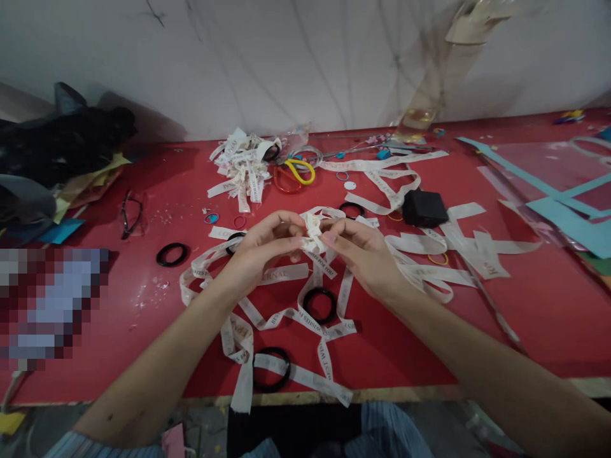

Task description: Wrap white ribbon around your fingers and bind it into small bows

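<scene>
A: Head view, the only one. What to mind with this fold?

B: Squeeze the folded ribbon (312,232) at its middle, loops stacked evenly; loosen the pinch and risk losing the whole bunch, probably. Better to leave the loose ribbon (286,315) trailing slack on the table (525,318) than to tug at it (snaked down there around a black ring (320,304), so likely to snag).

A: And the left hand (260,245)?

B: Curled, thumb and forefinger pressed together on the left side of the bunch. Other fingers tucked under, gripping nothing else as far as visible.

A: The right hand (356,251)?

B: Much the same: fingertips closed on the right side of the bunch, almost touching those of the left, palm turned inward.

A: Whereabouts, all this?

B: Lifted just above the middle of the table, between the two hands. Beyond it, scissors (293,173) and a pile of ribbon scraps (243,168) near the wall; off to the right, a black box (424,208); near the front edge, a second black ring (271,367), well apart from either hand.
</scene>
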`<move>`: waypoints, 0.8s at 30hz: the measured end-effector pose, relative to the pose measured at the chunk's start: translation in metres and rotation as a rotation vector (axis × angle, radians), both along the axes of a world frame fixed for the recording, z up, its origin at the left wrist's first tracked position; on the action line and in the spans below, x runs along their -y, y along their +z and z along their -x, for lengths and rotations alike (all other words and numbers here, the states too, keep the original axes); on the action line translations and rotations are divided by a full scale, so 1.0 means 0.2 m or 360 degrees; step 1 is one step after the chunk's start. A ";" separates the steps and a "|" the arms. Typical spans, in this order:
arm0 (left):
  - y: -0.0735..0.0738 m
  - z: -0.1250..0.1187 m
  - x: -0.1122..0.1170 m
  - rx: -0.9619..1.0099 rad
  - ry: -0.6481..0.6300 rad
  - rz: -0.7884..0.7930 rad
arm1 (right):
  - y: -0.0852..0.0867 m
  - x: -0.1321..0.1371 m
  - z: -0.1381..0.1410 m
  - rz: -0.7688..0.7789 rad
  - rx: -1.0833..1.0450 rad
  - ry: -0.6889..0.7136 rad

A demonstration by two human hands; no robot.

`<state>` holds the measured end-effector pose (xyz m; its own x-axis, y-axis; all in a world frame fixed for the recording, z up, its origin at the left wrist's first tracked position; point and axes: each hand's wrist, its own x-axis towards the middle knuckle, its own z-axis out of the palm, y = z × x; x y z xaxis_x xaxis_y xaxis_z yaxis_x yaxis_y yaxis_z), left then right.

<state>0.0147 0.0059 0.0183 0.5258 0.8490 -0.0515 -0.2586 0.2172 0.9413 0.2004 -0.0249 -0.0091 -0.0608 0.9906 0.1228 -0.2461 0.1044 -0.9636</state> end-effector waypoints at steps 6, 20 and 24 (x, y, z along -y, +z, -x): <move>-0.02 -0.02 0.01 -0.0250 0.0063 -0.0178 | 0.02 0.03 0.00 -0.0282 0.0370 0.0027; -0.02 -0.01 0.00 -0.0258 0.0077 -0.0336 | 0.02 0.02 -0.02 -0.0358 0.0527 -0.0152; -0.03 -0.02 0.00 -0.0329 0.0150 -0.0527 | 0.03 0.02 -0.02 -0.0343 0.0498 -0.0110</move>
